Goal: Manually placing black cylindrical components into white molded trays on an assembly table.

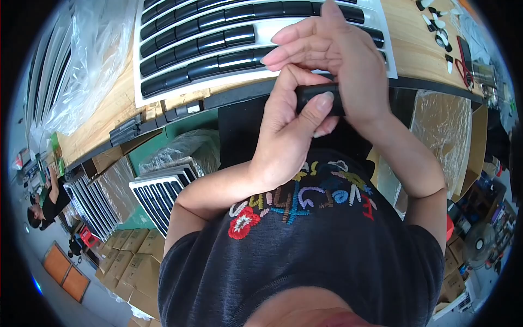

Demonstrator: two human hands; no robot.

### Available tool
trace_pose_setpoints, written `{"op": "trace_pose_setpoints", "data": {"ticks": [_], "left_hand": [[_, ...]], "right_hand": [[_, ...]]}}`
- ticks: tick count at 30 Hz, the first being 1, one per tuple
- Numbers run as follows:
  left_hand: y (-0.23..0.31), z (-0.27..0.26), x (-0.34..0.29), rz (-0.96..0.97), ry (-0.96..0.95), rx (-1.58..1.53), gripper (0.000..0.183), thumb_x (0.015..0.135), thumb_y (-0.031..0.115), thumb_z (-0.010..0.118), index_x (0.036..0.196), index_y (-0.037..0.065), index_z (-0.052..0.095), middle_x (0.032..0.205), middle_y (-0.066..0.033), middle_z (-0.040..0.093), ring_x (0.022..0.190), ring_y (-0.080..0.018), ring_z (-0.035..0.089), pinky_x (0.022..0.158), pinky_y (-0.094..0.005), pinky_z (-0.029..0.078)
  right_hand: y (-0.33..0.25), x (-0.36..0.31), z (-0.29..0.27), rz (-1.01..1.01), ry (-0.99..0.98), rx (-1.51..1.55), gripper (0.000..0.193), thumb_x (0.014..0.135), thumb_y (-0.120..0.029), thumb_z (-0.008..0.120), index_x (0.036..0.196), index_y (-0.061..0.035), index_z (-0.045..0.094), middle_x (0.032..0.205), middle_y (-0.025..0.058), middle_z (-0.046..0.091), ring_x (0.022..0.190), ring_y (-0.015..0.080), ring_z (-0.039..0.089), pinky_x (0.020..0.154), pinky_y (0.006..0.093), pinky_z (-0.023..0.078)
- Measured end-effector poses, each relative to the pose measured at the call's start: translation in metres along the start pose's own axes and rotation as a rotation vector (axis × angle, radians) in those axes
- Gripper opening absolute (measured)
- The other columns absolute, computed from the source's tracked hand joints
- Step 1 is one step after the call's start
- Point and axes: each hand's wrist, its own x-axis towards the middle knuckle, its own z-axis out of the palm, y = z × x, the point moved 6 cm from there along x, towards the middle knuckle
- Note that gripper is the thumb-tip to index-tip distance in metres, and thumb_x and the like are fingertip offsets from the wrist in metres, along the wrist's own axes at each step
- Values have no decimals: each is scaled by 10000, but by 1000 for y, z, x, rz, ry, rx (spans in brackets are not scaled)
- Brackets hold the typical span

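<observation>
Dark shirt (321, 250), left fingers (290, 78) gripping black cylinder (306, 98), right hand (360, 71) alongside

The one fisheye view looks steeply down from the head, close above the fingers (302, 48), taking in the counter (406, 38) at the top, the shirt (327, 250) below and the scene bending at both sides

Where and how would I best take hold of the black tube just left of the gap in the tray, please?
Probably near its right end, from above, pinching the long sides: the tube lies on its side in the tray, that end faces the bare gap, and its left end meets another tube.
</observation>
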Motion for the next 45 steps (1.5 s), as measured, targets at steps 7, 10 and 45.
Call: {"op": "trace_pose_setpoints", "data": {"ticks": [7,10,45], "left_hand": [[2,-19,17,-19,3,182,155,1009,92,540,1140,60,463,1066,-24,544,829,-42,539,729,-193,499],[16,-29,27,0,-45,351,170,1008,107,549,1143,51,463,987,-26,554,793,-53,548,707,-193,487],[49,-45,69,361,-53,335,276,962,122,642,1213,22,584,928,-37,639,792,-80,603,733,-206,495]], "right_hand": [[14,14,-8,-255,-156,-176,573,1064,-452,306,983,-32,687,1047,100,707,950,153,651,867,282,477],[4,12,-24,-514,64,-535,355,1033,-329,498,1074,-40,699,939,51,701,871,102,646,784,237,485],[-41,-18,-45,-725,275,-540,92,874,-63,729,860,7,671,757,17,657,677,67,606,621,203,460]]}}
